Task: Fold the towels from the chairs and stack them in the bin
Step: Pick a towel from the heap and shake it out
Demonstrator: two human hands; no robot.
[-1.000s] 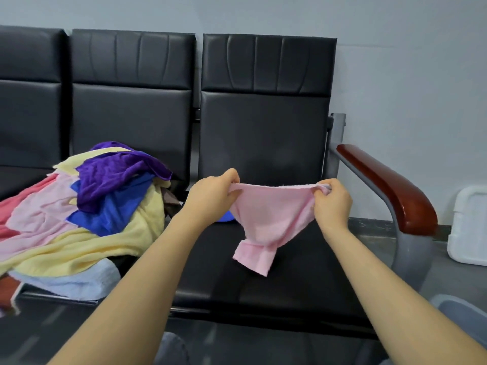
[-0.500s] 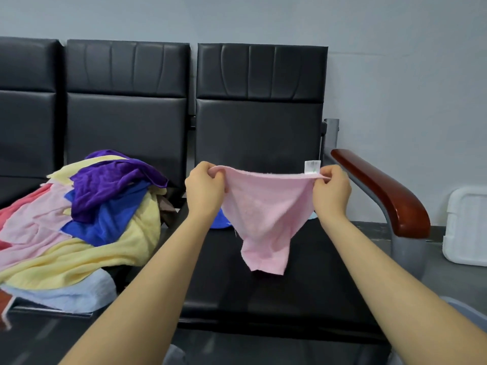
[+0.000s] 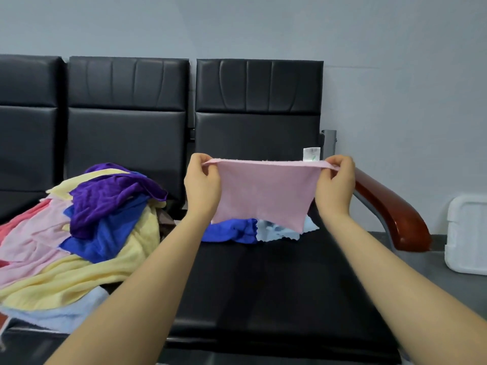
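Observation:
I hold a small pink towel (image 3: 263, 193) stretched out in the air above the right-hand black seat (image 3: 263, 280). My left hand (image 3: 201, 185) pinches its top left corner and my right hand (image 3: 334, 184) pinches its top right corner, where a white label (image 3: 311, 154) sticks up. The towel hangs flat between them, its lower edge slanting down to the right. Behind it on the seat lie a blue towel (image 3: 229, 230) and a light blue cloth (image 3: 276, 230). A heap of yellow, purple, blue and pink towels (image 3: 87, 225) covers the middle seat to the left.
A row of black padded chairs stands against a grey wall. A brown wooden armrest (image 3: 392, 212) closes the row at the right. Beyond it, a white plastic lid or bin (image 3: 466, 233) leans on the floor by the wall.
Both hands have lifted the pink towel and pulled its top edge taut, so it has spread out flat. The blue and light blue cloths behind it have come into sight.

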